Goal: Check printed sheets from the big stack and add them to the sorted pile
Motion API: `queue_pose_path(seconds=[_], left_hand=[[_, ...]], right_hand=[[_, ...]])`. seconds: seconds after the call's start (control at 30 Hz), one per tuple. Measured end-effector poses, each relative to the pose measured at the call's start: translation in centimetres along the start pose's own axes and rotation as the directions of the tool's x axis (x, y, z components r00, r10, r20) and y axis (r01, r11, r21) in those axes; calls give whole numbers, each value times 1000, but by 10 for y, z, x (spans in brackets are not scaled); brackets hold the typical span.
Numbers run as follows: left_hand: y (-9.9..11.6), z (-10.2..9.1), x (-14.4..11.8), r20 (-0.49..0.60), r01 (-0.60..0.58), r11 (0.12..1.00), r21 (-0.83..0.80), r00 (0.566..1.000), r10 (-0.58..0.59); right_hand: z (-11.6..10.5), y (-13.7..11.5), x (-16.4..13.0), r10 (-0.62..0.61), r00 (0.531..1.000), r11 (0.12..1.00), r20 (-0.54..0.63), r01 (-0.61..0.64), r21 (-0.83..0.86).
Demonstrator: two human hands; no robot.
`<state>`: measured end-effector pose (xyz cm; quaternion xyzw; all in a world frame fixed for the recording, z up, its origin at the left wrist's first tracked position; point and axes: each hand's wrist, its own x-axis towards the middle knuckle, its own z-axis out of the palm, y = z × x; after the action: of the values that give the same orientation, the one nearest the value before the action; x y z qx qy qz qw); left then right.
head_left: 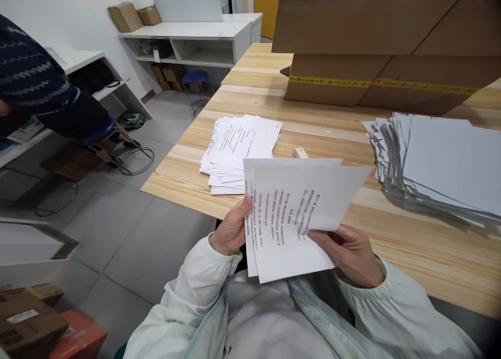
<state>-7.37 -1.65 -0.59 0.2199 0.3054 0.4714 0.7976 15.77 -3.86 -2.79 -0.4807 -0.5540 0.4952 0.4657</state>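
Observation:
Printed paper sheets (289, 265) are held up in front of my body, tilted, with lines of text on the side toward me. My left hand (233, 228) grips their left edge, thumb on the front. My right hand (350, 254) pinches the right side, its thumb lying over the text. At least two sheets show, slightly out of line with each other. Just beyond them, a loose pile of printed papers (250, 140) lies on the wooden table (329, 140). A small whitish object (300, 153) is partly hidden behind the held sheets.
To the right sits a tall, uneven stack of papers (450, 160). Large cardboard boxes (336, 77) stand at the table's back. On the left, a person in a patterned top (35, 82) sits on a stool (97, 132). Boxes (31, 322) rest on the floor at lower left.

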Motion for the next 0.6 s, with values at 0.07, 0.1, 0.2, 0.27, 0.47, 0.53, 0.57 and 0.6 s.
queue_pose_path(seconds=[0.07,0.1,0.2,0.27,0.47,0.53,0.57,0.6], left_hand=[[-2,4,2,-11,14,1000,-18,1000,-14],[-2,5,1,-33,3,1000,-26,999,-4],[3,6,-1,-120,-51,997,-49,992,45],[7,4,-2,-159,-77,996,-53,985,68],[8,2,0,-162,-88,996,-13,983,85],[7,2,0,-165,-84,996,10,983,85],[6,3,0,-171,-86,996,19,981,88],[6,3,-1,-177,-88,996,24,980,91]], right_hand=[[-5,2,-1,38,999,999,-19,-39,-26],[-10,3,0,49,996,997,-74,-54,-61],[-32,-1,7,17,906,993,-424,-64,-97],[-51,-8,14,38,834,999,-550,-41,7],[-67,-24,19,172,913,972,-370,-96,215],[-57,-22,17,209,931,960,-298,-137,245],[-52,-21,17,217,943,956,-254,-152,252],[-47,-20,17,215,953,954,-212,-159,252]])
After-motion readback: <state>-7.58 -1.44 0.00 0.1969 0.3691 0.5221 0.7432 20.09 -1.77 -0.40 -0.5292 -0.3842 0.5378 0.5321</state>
